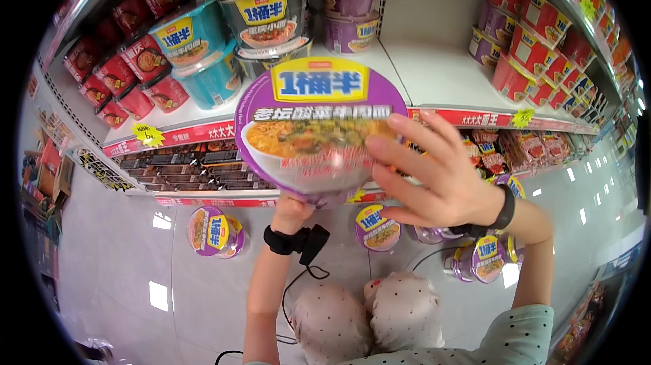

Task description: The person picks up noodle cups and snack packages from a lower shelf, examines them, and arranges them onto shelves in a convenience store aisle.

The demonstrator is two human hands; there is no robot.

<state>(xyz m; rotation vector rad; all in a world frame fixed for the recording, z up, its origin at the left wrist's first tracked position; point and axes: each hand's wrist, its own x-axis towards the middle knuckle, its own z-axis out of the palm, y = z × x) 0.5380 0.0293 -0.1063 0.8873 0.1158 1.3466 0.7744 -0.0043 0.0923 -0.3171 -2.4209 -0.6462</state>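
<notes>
A purple-lidded instant noodle tub (315,136) is held up before the shelf, its printed lid towards me. Beneath it, my left hand (292,212) grips its lower side; the tub hides most of those fingers. My right hand (432,172) is spread at the tub's right side, its fingertips over the lid's edge; whether they touch cannot be told. Behind the tub is the white shelf (432,72), with purple tubs (351,34) stacked towards its back and teal tubs (190,44) and a black tub (269,14) to the left.
Red tubs (536,44) are stacked at the shelf's right, and red cups (145,60) at its left. Packaged noodles (539,149) lie on the lower shelf. Several purple tubs stand on the floor, one (213,233) at left. Black cables (287,294) run near my knees (330,324).
</notes>
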